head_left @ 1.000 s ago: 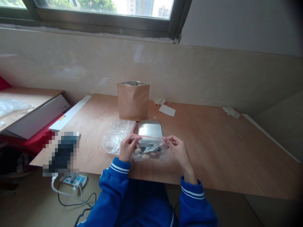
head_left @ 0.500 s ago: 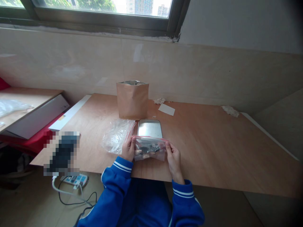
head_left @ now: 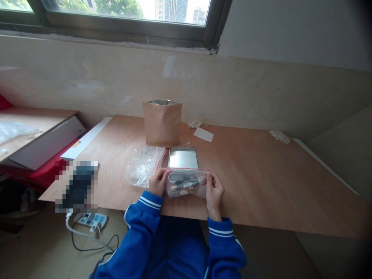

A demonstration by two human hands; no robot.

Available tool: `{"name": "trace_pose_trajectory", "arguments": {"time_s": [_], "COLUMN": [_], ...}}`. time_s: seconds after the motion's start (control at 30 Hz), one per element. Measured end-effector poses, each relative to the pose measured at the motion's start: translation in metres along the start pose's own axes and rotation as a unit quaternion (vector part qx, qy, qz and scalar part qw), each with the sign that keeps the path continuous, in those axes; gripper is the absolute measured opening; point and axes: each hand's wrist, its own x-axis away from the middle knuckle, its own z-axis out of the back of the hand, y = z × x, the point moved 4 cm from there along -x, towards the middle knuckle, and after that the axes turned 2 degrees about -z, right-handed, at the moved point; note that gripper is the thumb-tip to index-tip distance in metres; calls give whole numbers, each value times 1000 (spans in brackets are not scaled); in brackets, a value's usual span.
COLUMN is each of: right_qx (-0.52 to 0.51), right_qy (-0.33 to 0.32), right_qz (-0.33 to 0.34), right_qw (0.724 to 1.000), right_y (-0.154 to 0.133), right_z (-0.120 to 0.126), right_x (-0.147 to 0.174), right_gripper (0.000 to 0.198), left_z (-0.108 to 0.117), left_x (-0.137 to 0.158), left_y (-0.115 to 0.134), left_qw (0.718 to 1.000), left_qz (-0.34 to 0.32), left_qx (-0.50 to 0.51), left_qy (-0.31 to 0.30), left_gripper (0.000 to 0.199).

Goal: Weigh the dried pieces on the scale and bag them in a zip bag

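Note:
A clear zip-lock bag [head_left: 174,193] with a red seal line is stretched level between my hands near the table's front edge. My left hand [head_left: 158,182] pinches its left top corner, and my right hand [head_left: 215,190] grips the right one. Inside lie dark and pale small pieces that I cannot make out exactly. Just beyond the bag lies a flat device with a silver plate [head_left: 183,157], its near part hidden behind the bag. Several empty-looking clear zip-lock bags [head_left: 142,166] are heaped by my left hand.
An open brown foil-lined pouch [head_left: 162,124] stands upright at the back of the table [head_left: 261,182]. A white card [head_left: 203,134] and crumpled whitish bits [head_left: 194,124] lie beside it. At the left edge is a pixelated dark object [head_left: 78,186]; below, a power strip [head_left: 91,221] with cables.
My right hand has shifted slightly right and the bag is pulled a little wider and flatter. My left fingers have moved slightly inward along its top edge.

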Motion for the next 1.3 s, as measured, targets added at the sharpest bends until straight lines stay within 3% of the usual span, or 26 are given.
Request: {"name": "trace_pose_trajectory", "arguments": {"time_s": [0.23, 0.73, 1.3], "right_qx": [-10, -10, -24], "right_qy": [23, 20, 32], "right_qz": [-19, 10, 7], "right_qw": [1000, 1000, 999], "right_y": [3, -3, 1], "right_z": [1, 2, 4], "right_x": [1, 3, 3], "right_gripper": [42, 36, 38], "left_z": [-2, 0, 0], "left_x": [4, 9, 9], "left_y": [1, 1, 2], "left_qw": [995, 998, 996], "left_qz": [68, 42, 70], "left_qx": [78, 51, 53], "left_qy": [-14, -21, -1], "left_gripper": [42, 37, 40]}}
